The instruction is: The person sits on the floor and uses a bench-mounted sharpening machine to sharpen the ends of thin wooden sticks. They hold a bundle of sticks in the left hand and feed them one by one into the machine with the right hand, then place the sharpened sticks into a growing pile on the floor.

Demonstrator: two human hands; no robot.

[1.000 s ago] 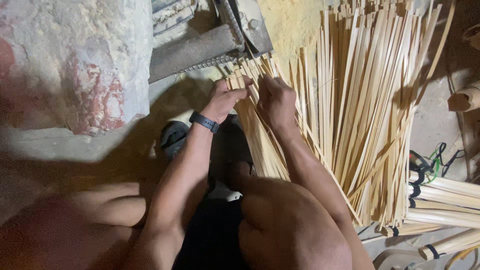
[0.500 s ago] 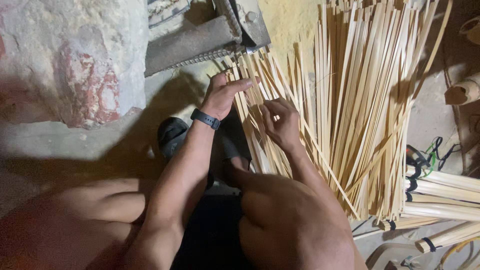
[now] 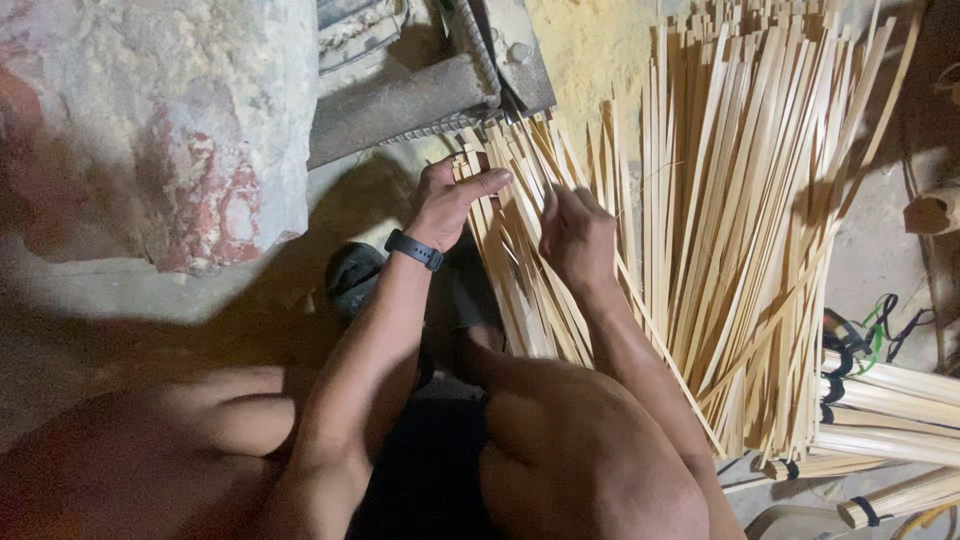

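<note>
Hands work side by side at a small bundle of thin bamboo strips [image 3: 520, 250] that slants up from the person's knees toward a grey metal machine [image 3: 430, 90]. The left hand [image 3: 455, 195] lies open on the left edge of that bundle, fingers stretched flat across the strip tops, a dark watch [image 3: 413, 249] on its wrist. The right hand [image 3: 575, 235], just beside it and not touching it, is curled over the right side of the same bundle; whether its fingers actually pinch a strip cannot be told, since only the back of the hand shows. Right of the bundle a far larger pile of long strips [image 3: 740, 220] fans out over the floor. Beyond that pile, tied bundles of thicker sticks [image 3: 885, 410] lie near some green and black cords [image 3: 870, 335]. Left of the machine stands a rough block of worn stone [image 3: 160, 120] with reddish patches.
</note>
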